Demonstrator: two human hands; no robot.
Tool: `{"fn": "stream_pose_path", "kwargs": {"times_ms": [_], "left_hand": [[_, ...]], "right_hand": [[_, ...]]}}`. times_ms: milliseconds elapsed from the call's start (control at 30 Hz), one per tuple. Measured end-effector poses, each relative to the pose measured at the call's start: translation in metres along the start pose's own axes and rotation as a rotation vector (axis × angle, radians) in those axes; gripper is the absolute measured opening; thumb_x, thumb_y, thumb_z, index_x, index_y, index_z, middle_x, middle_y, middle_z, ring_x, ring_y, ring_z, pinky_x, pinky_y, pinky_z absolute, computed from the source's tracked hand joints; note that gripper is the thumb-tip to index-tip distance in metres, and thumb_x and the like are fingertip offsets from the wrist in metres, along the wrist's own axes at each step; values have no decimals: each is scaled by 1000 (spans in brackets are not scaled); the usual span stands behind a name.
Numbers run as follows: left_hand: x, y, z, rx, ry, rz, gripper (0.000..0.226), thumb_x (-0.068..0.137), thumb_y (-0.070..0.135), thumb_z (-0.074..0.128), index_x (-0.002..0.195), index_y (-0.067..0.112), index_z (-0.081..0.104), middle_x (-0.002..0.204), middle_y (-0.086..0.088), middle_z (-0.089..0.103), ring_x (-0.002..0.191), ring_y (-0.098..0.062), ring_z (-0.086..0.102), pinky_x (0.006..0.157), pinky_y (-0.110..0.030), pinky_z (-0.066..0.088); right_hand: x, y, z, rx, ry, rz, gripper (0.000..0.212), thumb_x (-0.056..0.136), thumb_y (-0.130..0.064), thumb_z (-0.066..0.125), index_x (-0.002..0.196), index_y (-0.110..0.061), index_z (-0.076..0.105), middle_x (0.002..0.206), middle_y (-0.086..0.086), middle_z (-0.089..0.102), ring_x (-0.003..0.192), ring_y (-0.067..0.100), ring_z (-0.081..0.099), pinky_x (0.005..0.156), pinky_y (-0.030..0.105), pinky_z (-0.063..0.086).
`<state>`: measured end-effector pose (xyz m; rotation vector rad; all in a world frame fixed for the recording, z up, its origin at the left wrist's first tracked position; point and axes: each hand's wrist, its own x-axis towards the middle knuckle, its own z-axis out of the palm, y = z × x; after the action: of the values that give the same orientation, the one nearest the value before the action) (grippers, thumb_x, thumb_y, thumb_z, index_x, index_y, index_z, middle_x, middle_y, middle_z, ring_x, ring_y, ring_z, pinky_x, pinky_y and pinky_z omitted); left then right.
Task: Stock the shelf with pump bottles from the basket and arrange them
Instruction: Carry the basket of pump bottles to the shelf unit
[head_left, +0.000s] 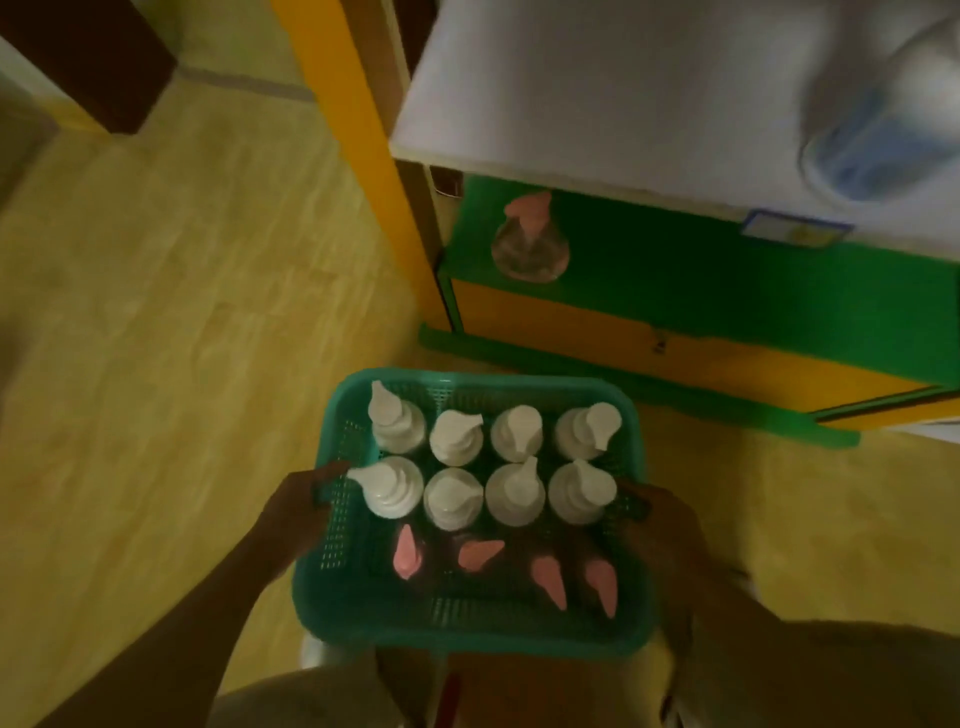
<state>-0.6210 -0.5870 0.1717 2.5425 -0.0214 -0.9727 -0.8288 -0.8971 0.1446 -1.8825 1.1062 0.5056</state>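
Head view looks steeply down on a teal basket (467, 631) held out in front of the person, above a yellowish floor (156, 312). Each hand grips a short side of it: the left hand (298, 512) at 9 o'clock with fingers curled over the rim, the right hand (660, 519) at 3 o'clock wrapped round the opposite edge, though blur and dim light hide its fingers' exact lie.

Inside stand the pump bottles, upright, so their long axes point straight up at the camera. Eight white-topped bottles (514, 493) fill two rows of four at the far half; four pink-topped bottles (480, 555) form a darker row nearest the body. Spouts point in mixed directions.

At 12 to 1 o'clock from the basket lies the green shelf (727, 280), set under a pale upper board (623, 93) and framed by a yellow upright (358, 171). One clear bottle with a pink pump (530, 244) already stands at its left end; the rest of the shelf to the right looks free.

Since both hands are occupied carrying, the basket probably has to be set down before any bottle is lifted. Judging by position, the right hand sits nearer the shelf's free stretch, and the white row at the far edge is closest to it. Stocking seems barely begun.
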Motion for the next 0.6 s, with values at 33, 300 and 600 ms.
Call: {"fn": "stream_pose_path", "kwargs": {"times_ms": [33, 300, 600], "left_hand": [[11, -1, 15, -10, -4, 1, 60, 85, -15, 37, 129, 21, 55, 117, -23, 63, 57, -16, 54, 44, -23, 44], [75, -12, 89, -127, -106, 88, 44, 87, -12, 49, 121, 17, 55, 94, -2, 63, 74, -12, 60, 76, -35, 52], [106, -19, 133, -119, -154, 202, 32, 91, -1, 49, 115, 19, 58, 102, -4, 65, 86, -17, 67, 73, -35, 58]], "right_hand": [[17, 12, 9, 1, 9, -9, 29, 93, -17, 53, 120, -15, 62, 116, 11, 65, 102, 26, 61, 87, 33, 49], [102, 64, 50, 22, 54, -80, 26, 94, -14, 52, 118, -17, 60, 117, 11, 63, 85, 16, 53, 76, 27, 43], [123, 101, 48, -116, 75, -141, 40, 92, -3, 52, 131, -8, 51, 133, 19, 53, 119, 34, 52, 98, 33, 38]]}}
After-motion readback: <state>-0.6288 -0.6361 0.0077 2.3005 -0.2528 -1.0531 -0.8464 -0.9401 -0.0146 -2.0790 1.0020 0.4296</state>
